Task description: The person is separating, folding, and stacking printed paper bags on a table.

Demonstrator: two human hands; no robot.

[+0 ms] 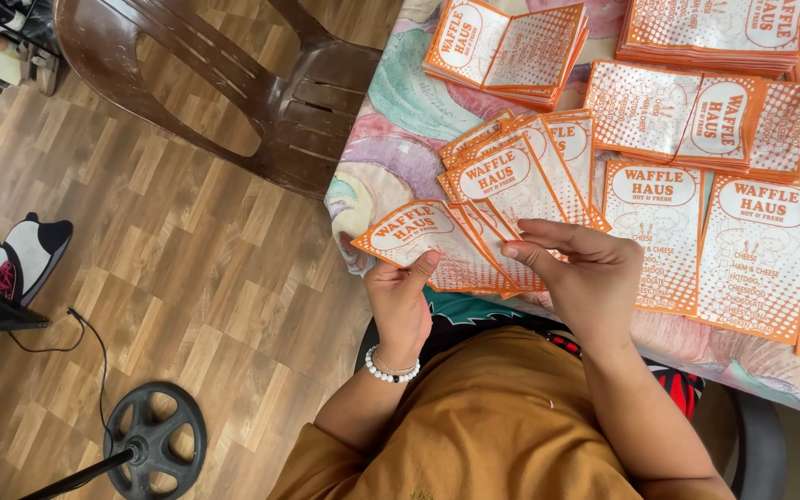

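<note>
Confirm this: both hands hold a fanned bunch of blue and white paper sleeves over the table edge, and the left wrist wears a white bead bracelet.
One detail is wrong: the paper sleeves are orange and white, not blue and white. The head view shows it. The rest stands: the left hand and right hand hold the fanned bunch over the table edge, and the white bead bracelet sits on the left wrist.

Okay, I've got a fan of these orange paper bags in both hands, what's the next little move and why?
Probably peel the front bag off the fan with the left hand, while the right hand steadies the others. It already juts out to the left, pinched under the left thumb, apart from the overlapped rest.
</note>
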